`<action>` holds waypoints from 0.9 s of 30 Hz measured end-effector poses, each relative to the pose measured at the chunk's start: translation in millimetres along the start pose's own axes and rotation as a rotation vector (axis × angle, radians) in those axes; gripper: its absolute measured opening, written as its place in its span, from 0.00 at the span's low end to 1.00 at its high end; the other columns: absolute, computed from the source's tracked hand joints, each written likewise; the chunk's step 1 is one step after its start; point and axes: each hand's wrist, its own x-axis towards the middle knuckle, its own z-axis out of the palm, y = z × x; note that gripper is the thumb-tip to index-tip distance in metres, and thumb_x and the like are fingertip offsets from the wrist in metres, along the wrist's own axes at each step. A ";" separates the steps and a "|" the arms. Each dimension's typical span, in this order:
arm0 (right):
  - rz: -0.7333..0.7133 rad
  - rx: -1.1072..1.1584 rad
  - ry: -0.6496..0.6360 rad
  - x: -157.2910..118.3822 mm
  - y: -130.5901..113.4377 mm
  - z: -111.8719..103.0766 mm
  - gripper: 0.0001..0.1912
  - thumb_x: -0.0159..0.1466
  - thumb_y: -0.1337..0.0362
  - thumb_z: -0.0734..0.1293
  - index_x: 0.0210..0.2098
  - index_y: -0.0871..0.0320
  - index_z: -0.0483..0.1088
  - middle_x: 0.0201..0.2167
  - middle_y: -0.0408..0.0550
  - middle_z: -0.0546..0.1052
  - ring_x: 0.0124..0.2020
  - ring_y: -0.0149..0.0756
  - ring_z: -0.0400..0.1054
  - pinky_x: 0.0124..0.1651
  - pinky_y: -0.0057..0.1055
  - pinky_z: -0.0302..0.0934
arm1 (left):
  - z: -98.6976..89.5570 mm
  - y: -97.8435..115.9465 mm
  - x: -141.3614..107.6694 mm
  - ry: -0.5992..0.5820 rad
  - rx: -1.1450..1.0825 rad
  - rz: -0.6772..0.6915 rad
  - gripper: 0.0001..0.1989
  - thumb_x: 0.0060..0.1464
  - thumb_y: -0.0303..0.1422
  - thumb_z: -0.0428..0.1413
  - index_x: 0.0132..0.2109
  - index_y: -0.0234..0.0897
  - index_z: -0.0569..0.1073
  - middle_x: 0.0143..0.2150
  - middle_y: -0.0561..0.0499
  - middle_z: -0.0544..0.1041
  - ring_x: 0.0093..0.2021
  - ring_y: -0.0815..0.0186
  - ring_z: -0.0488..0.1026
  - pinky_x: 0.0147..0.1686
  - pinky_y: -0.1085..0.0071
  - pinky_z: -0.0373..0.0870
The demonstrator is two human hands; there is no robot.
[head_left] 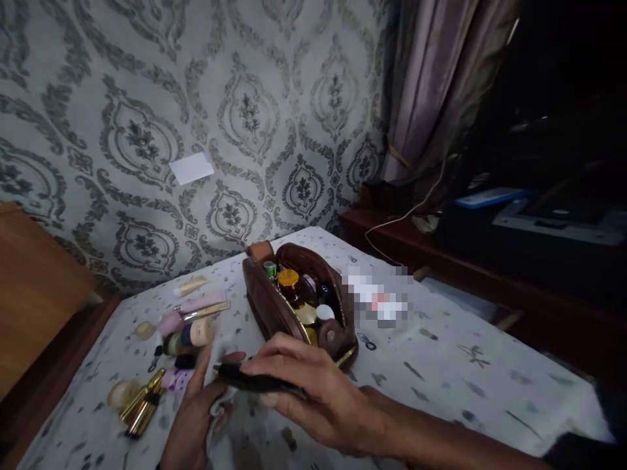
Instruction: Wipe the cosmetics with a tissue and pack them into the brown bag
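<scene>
My right hand is closed around a slim black stick-like item, its narrow tip pointing left; its exact kind is unclear. My left hand is closed on a thin crumpled white wipe, close to that tip. Just beyond my hands a brown toiletry bag stands unzipped, packed with several bottles and jars, among them an orange-capped bottle and a white lid. To the left lie a peach-coloured bottle, a pink tube, gold-coloured tubes and a small round jar.
Everything lies on a white patterned cloth. A patterned wall rises behind it. A blurred-out item sits right of the bag. On the right are a dark red ledge with a white cable and a curtain.
</scene>
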 end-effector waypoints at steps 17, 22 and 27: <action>0.208 0.043 0.431 83.9 75.5 -131.5 0.17 0.66 0.49 0.65 0.34 0.58 0.66 0.25 0.42 0.73 0.27 0.32 0.74 0.30 0.27 0.68 | 76.6 122.5 53.5 0.008 0.921 0.895 0.17 0.59 0.40 0.49 0.49 0.43 0.77 0.32 0.53 0.78 0.30 0.62 0.74 0.33 0.70 0.67; 0.175 -0.083 0.341 100.0 105.3 -137.0 0.17 0.70 0.53 0.61 0.30 0.58 0.63 0.25 0.42 0.70 0.25 0.30 0.72 0.29 0.26 0.64 | 85.8 137.3 84.4 -0.126 1.192 0.986 0.25 0.58 0.37 0.43 0.56 0.47 0.77 0.31 0.48 0.81 0.30 0.57 0.76 0.33 0.66 0.67; 0.161 -0.223 0.248 107.5 118.9 -132.7 0.16 0.71 0.64 0.59 0.26 0.57 0.60 0.25 0.39 0.68 0.23 0.26 0.67 0.33 0.25 0.61 | 90.6 138.8 94.4 -0.192 1.467 0.982 0.26 0.58 0.35 0.44 0.59 0.42 0.75 0.23 0.47 0.77 0.24 0.56 0.74 0.30 0.64 0.66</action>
